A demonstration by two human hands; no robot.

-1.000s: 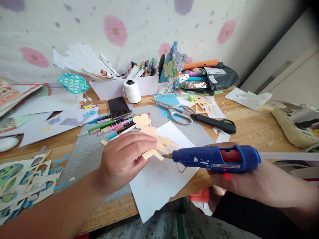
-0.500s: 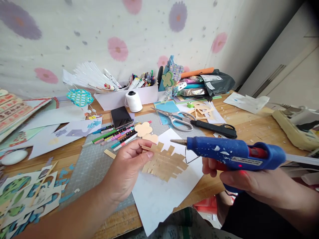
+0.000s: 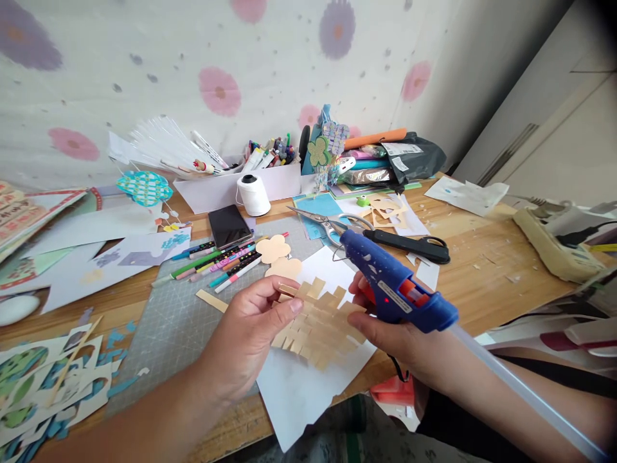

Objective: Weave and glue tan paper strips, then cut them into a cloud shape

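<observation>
**Woven strips pinched, glue gun held**

The left grip [image 3: 250, 331] pinches the woven paper piece [image 3: 322, 326] by its upper-left corner, above white paper [image 3: 299, 399]. The right grip [image 3: 393, 334] clasps the blue glue gun [image 3: 380, 273], its thumb by the piece's right edge. Beyond the left grip, cloud-shaped cutouts [image 3: 283, 266] lie on the desk [image 3: 463, 257].
</observation>
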